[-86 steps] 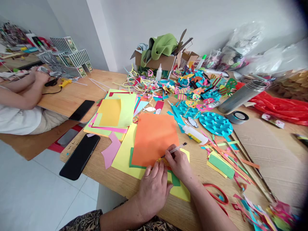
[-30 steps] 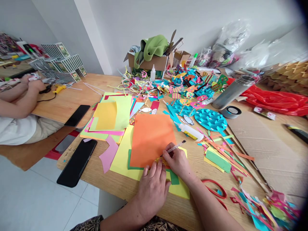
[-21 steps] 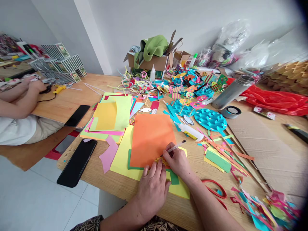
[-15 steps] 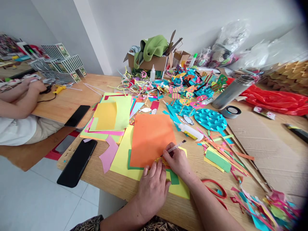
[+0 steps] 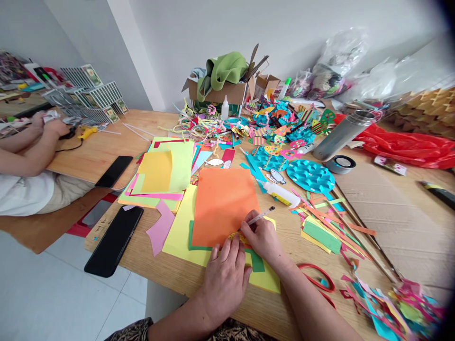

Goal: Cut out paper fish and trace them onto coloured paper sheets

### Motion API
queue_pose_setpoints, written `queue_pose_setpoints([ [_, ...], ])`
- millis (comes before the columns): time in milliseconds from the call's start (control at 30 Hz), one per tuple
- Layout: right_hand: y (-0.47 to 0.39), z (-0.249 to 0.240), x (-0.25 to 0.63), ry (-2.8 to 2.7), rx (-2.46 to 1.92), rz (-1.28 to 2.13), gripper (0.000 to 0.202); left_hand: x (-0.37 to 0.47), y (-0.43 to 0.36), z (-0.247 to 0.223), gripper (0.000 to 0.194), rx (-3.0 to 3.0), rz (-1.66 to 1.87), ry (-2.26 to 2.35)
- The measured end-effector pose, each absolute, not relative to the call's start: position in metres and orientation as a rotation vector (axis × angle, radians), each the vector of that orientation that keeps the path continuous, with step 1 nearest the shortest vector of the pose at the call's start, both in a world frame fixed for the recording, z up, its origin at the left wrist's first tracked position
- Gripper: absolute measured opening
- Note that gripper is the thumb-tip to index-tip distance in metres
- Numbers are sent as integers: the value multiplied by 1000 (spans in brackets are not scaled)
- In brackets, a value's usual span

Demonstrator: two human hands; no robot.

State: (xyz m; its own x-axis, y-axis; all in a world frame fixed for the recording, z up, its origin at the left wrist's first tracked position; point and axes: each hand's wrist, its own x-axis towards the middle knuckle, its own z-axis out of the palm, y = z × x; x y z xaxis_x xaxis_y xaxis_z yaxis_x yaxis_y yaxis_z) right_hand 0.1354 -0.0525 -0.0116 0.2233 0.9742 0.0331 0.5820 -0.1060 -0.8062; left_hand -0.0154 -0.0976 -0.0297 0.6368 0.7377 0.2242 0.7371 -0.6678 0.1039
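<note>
Pinched in my right hand (image 5: 262,237) is a slim pen (image 5: 261,215) with a pale barrel and a dark end, its tip down at a small yellow-orange paper cutout (image 5: 234,236). Fingers stretched flat, my left hand (image 5: 227,274) presses on the lower edge of that cutout and hides part of it. The cutout lies on an orange sheet (image 5: 225,203) near its lower right corner. Under the orange sheet are a green piece (image 5: 258,263) and a larger yellow sheet (image 5: 177,234).
Coloured paper (image 5: 165,166) and a black phone (image 5: 113,241) lie left. A glue bottle (image 5: 282,195), paper strips (image 5: 322,237) and red-handled scissors (image 5: 316,277) lie right. Paper fish and a steel flask (image 5: 343,135) stand behind. A co-worker's hands (image 5: 50,125) work far left.
My hands, the pen and the paper look almost the same as before. At the far left, the co-worker's hands have shifted slightly.
</note>
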Motion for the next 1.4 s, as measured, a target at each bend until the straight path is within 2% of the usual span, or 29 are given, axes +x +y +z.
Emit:
queue_pose_setpoints([
  [900, -55, -6, 136, -1451, -1783, 707, 16, -15, -96, -28, 47, 2842, 352, 1257],
  [1400, -60, -6, 141, -1434, -1753, 824, 15, -14, -92, -24, 46, 2849, 456, 1266],
])
